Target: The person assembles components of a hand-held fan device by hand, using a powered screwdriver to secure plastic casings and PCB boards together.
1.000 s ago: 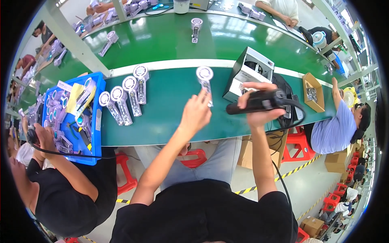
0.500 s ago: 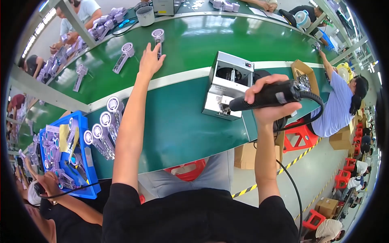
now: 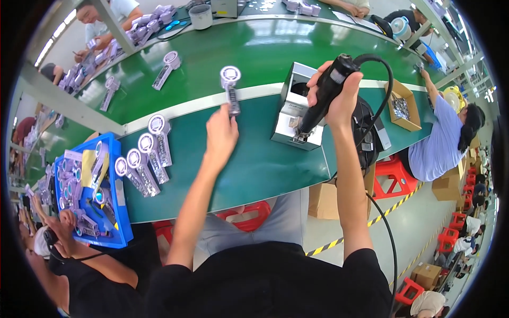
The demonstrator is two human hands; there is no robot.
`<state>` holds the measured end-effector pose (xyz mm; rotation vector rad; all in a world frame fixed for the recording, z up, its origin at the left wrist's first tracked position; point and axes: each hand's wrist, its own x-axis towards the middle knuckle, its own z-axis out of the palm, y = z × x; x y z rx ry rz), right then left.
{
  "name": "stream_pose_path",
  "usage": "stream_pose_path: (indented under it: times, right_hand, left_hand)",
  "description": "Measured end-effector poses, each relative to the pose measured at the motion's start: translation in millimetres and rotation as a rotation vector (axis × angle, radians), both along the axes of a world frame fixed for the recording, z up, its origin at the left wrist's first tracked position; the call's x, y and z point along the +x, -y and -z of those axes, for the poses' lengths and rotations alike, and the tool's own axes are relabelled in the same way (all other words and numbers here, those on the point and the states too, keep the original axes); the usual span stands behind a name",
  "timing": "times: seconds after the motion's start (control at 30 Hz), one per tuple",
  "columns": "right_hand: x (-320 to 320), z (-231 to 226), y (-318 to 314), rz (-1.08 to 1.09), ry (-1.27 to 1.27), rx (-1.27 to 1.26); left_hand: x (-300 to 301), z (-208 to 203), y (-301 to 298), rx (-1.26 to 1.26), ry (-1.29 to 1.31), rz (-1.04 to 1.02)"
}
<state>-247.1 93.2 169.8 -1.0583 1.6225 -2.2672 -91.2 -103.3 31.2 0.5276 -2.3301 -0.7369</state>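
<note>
My left hand (image 3: 221, 132) is closed on the lower end of a handheld fan (image 3: 230, 79), a light purple half-built one with a round head and an open handle full of parts. Its head points away from me, above the white rail beside the belt. In my right hand (image 3: 343, 103) is a black corded electric screwdriver (image 3: 327, 93), tilted, its tip down at the front of a grey metal screw feeder (image 3: 297, 123). Whether a screw sits on the tip is too small to tell. Several similar fans (image 3: 147, 143) lie in a row on the green table, left of my left arm.
Two more fans (image 3: 170, 61) lie on the green conveyor belt (image 3: 275, 45). At the left stands a blue bin (image 3: 124, 212) of fan parts, near a co-worker's hands. A cardboard box (image 3: 408, 124) of small metal parts is right of the feeder. The screwdriver's cable (image 3: 391, 79) loops beside my right hand.
My left hand has taken hold of the fan and drawn it off the belt toward me and rightward. The screwdriver has swung more upright, its tip still at the feeder.
</note>
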Motion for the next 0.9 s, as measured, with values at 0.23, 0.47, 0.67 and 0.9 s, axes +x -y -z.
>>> stream_pose_path:
  times: [0.23, 0.47, 0.67, 0.9]
  right_hand:
    - [-3.7, 12.6, 3.9, -0.012, 0.32, -0.024]
    - [33.8, 11.1, -11.4, -0.076, 0.354, -0.137]
    - [45.5, 2.9, -22.6, -0.089, 0.36, -0.159]
    - [51.6, -1.8, -34.1, -0.076, 0.376, -0.201]
  left_hand:
    - [43.0, 7.1, -50.5, 0.102, -0.075, -0.094]
    - [-19.3, -9.3, -27.1, -0.037, -0.125, -0.086]
    - [-44.2, 1.2, -20.6, -0.031, -0.037, -0.166]
    - [48.4, -15.1, -67.3, 0.541, -0.086, -0.047]
